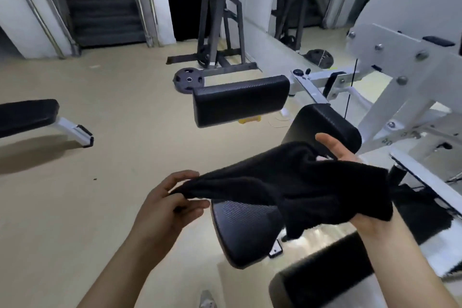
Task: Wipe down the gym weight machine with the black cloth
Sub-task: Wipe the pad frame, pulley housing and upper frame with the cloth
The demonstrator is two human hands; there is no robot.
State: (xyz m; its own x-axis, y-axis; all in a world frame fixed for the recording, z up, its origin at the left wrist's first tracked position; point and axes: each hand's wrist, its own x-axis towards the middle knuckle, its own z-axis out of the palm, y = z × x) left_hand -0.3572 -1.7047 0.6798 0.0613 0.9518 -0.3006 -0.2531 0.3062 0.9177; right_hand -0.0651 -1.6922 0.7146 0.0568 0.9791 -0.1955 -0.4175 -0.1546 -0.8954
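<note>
Above the seat pad (245, 232), left hand (170, 197) pinches black cloth (287, 182); right hand (340, 151), seemingly spread, supports it.

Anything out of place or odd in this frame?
A weight plate lies loose on the floor beside the dark rack, not stored on it. A small yellow thing lies on the floor below the pad. No spill or damage shows.

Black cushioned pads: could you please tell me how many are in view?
5: bench pad far left, long pad at centre, rounded pad behind the right hand, seat pad under the black cloth, blurred pad bottom right. The cloth may hide more.
</note>
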